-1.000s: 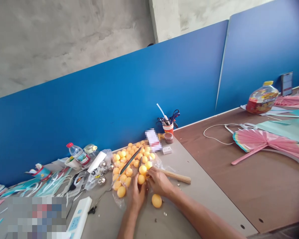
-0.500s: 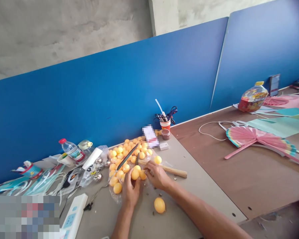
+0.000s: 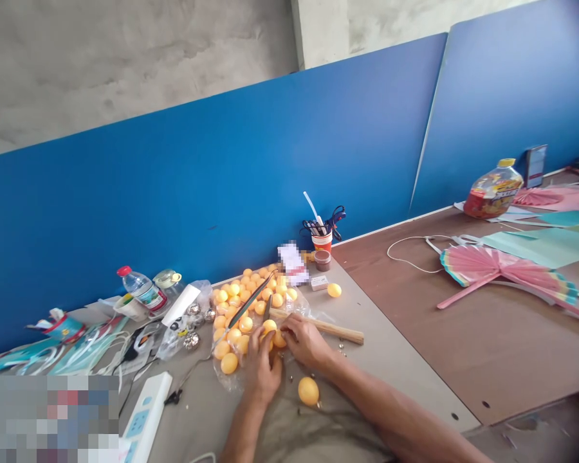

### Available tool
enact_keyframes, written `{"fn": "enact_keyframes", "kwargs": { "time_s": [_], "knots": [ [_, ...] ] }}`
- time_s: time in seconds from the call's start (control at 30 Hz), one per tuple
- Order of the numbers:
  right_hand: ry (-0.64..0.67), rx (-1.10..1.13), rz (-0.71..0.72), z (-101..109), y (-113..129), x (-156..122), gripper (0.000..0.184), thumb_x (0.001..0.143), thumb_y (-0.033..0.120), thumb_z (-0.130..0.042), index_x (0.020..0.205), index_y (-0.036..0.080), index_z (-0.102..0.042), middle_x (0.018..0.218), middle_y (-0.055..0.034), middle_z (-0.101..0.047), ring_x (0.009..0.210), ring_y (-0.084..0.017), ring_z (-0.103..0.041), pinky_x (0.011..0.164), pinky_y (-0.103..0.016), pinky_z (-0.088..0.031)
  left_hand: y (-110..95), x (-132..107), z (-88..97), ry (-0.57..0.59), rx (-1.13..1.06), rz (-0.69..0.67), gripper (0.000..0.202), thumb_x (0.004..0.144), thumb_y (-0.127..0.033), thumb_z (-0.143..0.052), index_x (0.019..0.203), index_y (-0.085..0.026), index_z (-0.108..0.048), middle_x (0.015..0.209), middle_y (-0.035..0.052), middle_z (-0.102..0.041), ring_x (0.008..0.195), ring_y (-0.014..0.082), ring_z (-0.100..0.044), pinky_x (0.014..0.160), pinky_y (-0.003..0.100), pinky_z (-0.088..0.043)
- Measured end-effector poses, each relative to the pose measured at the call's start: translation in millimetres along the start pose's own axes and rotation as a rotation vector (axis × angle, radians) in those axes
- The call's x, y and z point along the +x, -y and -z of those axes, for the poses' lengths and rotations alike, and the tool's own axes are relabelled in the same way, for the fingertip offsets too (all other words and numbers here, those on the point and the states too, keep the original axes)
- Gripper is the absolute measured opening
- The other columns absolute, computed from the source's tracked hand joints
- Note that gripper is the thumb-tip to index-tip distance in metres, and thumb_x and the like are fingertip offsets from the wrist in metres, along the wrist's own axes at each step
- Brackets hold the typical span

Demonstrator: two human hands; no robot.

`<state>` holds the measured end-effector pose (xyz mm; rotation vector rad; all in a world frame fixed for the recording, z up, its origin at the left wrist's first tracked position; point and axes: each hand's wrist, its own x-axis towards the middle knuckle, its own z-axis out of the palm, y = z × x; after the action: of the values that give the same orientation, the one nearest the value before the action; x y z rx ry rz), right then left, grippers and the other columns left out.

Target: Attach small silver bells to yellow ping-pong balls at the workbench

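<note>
A heap of orange ping-pong balls [image 3: 244, 302] lies in a clear plastic bag on the grey table [image 3: 395, 373]. My left hand [image 3: 264, 368] and my right hand [image 3: 305, 342] meet at the heap's near edge, both curled around orange balls [image 3: 270, 329]. A dark blade [image 3: 267, 307] sticks up just above my fingers. One ball [image 3: 308, 390] rests loose beside my right wrist. Another ball [image 3: 334, 290] sits apart, near a small white box. A wooden stick [image 3: 335, 330] lies behind my right hand.
Along the blue partition stand a water bottle [image 3: 141, 290], a cup of pens and scissors [image 3: 322, 239] and a small brown jar. A white power strip [image 3: 147, 417] lies at the left. Pink paper fans [image 3: 496, 270] and a juice jug [image 3: 493, 190] occupy the brown table at right.
One ball has rolled away to the right, from beside the heap to near the white box. My hands stay at the heap, shifted slightly. The loose ball by my wrist barely moved.
</note>
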<state>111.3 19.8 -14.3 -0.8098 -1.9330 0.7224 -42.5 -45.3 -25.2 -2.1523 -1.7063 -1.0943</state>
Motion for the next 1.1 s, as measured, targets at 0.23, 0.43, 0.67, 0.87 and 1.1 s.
{"fn": "enact_keyframes", "kwargs": {
  "time_s": [0.23,0.43,0.67,0.87,1.1],
  "knots": [
    [-0.015,0.005,-0.035,-2.6,-1.7,-0.5,0.016,0.078,0.006,-0.051,0.078,0.018,-0.061,0.083,-0.004,-0.063,0.076,-0.017,-0.061,0.071,-0.029,-0.049,-27.5,1.6,26.9,-0.082,-0.148,-0.13,0.035,0.087,-0.013,-0.048,0.121,-0.021,-0.051,0.119,0.0134,-0.057,0.116,0.0254,-0.056,0.094,0.045,-0.052],
    [-0.153,0.029,0.027,11.0,-0.8,13.6,0.021,0.079,0.006,-0.046,0.083,0.02,-0.061,0.083,-0.0048,-0.064,0.078,-0.018,-0.061,0.073,-0.031,-0.05,-62.9,-9.9,23.0,0.193,-0.193,-0.474,0.04,0.083,-0.024,-0.055,0.122,-0.02,-0.054,0.121,0.0161,-0.059,0.115,0.0289,-0.057,0.093,0.046,-0.053],
    [-0.973,-0.579,-0.624,145.7,-49.6,21.1,0.049,0.082,0.022,-0.05,0.131,0.014,-0.049,0.137,-0.0221,-0.04,0.135,-0.04,-0.025,0.104,-0.059,-0.024,-60.3,-0.6,8.8,0.328,0.029,-0.41,0.019,0.085,-0.023,-0.056,0.101,-0.022,-0.066,0.116,0.0133,-0.065,0.112,0.03,-0.06,0.094,0.05,-0.053],
    [-0.499,-0.47,-0.673,131.7,-89.6,12.8,0.037,0.078,0.005,-0.045,0.108,0.009,-0.065,0.108,-0.0214,-0.061,0.11,-0.031,-0.055,0.096,-0.045,-0.04,-41.6,-10.3,-4.9,0.241,-0.03,-0.245,0.028,0.09,-0.017,-0.043,0.105,-0.02,-0.067,0.114,0.0143,-0.065,0.106,0.024,-0.066,0.087,0.038,-0.058],
    [-0.114,-0.298,-0.221,76.5,-75.5,31.8,0.032,0.077,0.004,-0.053,0.103,0.017,-0.067,0.111,-0.0109,-0.061,0.105,-0.021,-0.058,0.095,-0.035,-0.044,-31.9,-12.3,-9.7,0.229,-0.08,-0.115,0.03,0.089,-0.012,-0.041,0.1,-0.021,-0.067,0.113,0.0135,-0.065,0.104,0.0233,-0.067,0.088,0.038,-0.058]
  ]
}}
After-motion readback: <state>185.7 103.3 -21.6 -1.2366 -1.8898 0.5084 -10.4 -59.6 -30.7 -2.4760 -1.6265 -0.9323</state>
